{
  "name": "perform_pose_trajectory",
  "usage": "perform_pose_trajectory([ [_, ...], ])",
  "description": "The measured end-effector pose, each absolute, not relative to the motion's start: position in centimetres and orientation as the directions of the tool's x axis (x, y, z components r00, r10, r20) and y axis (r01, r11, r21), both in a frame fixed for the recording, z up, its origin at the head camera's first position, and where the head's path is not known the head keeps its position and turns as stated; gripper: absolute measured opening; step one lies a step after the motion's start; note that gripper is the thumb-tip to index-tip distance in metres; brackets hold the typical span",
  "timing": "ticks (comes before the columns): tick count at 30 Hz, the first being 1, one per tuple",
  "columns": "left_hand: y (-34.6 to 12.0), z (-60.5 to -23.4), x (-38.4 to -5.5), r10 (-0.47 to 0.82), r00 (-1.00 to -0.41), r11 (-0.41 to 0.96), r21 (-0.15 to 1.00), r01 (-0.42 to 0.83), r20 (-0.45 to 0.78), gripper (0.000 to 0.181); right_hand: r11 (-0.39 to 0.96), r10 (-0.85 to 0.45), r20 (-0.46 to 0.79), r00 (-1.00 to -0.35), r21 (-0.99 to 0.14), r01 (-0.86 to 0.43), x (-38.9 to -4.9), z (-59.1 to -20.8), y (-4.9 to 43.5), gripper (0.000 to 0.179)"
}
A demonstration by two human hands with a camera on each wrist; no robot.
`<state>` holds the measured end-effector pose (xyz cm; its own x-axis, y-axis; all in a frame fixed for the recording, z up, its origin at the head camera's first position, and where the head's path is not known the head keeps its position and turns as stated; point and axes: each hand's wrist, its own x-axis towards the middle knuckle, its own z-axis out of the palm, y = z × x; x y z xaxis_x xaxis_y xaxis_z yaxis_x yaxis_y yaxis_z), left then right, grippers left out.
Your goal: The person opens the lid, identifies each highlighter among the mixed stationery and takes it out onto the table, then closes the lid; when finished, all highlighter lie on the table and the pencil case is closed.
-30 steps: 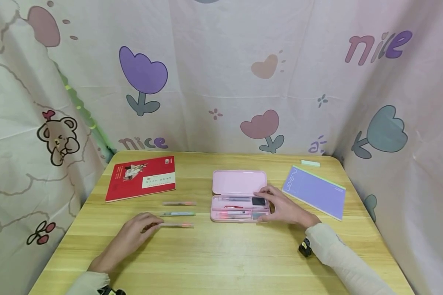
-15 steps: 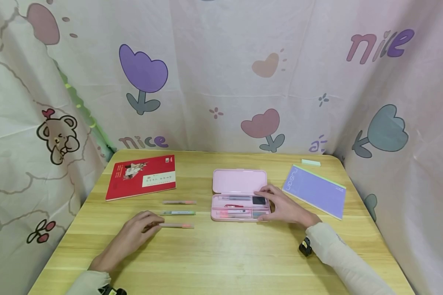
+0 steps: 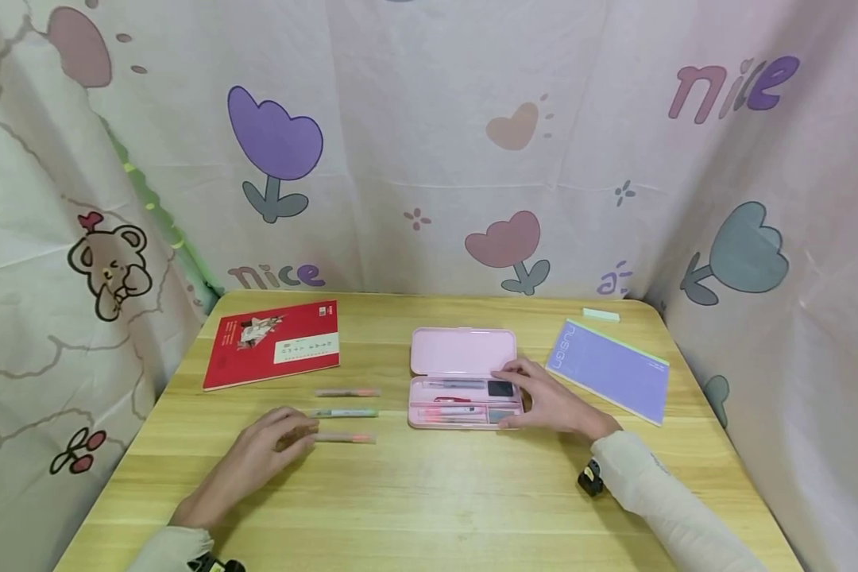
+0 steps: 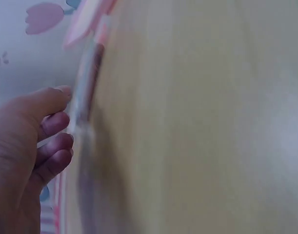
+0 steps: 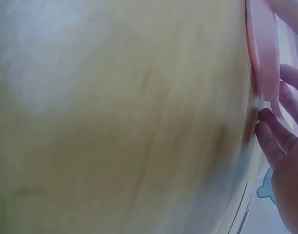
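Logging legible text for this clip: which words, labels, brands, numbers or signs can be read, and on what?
"nice": curtain, upper right
"nice": curtain, lower left
"a": curtain, lower right
"nusign": purple notebook, along its left edge
Too small to read: print on the red book, the purple notebook's corner print, the green pen label.

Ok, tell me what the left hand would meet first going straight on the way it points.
Probably the lowest pen in the head view, orange towards its right end: it starts right at the left hand; whether they already touch is unclear.
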<state>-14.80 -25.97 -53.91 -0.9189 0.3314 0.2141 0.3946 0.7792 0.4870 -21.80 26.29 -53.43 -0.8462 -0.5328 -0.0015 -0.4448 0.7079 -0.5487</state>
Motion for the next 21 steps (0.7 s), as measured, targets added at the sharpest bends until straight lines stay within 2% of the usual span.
perform_pose_trajectory([
  [6, -22.5, -52.0, -16.1, 0.395, -0.903, 0.745, 0.517, 0.422, 0.17, 0.029, 0.711, -0.532, -0.002, -0.847, -0.545, -0.445, -21.8, -53.5, 26.3, 0.098],
  [10, -18.9, -51.1, -17.4, 0.507, -0.845, 0.663, 0.549, 0.508, 0.169, 0.031, 0.712, -0.529, -0.006, -0.848, -0.547, -0.44, -21.8, -53.5, 26.4, 0.098],
  [14, -15.5, -51.2, -18.4, 0.607, -0.775, 0.606, 0.528, 0.595, 0.177, 0.029, 0.711, -0.53, -0.007, -0.848, -0.549, -0.44, -21.8, -53.5, 26.5, 0.098],
  [21, -11.7, -51.6, -19.1, 0.667, -0.74, 0.638, 0.446, 0.628, 0.089, 0.022, 0.711, -0.534, -0.002, -0.845, -0.542, -0.448, -21.9, -53.7, 26.4, 0.098],
])
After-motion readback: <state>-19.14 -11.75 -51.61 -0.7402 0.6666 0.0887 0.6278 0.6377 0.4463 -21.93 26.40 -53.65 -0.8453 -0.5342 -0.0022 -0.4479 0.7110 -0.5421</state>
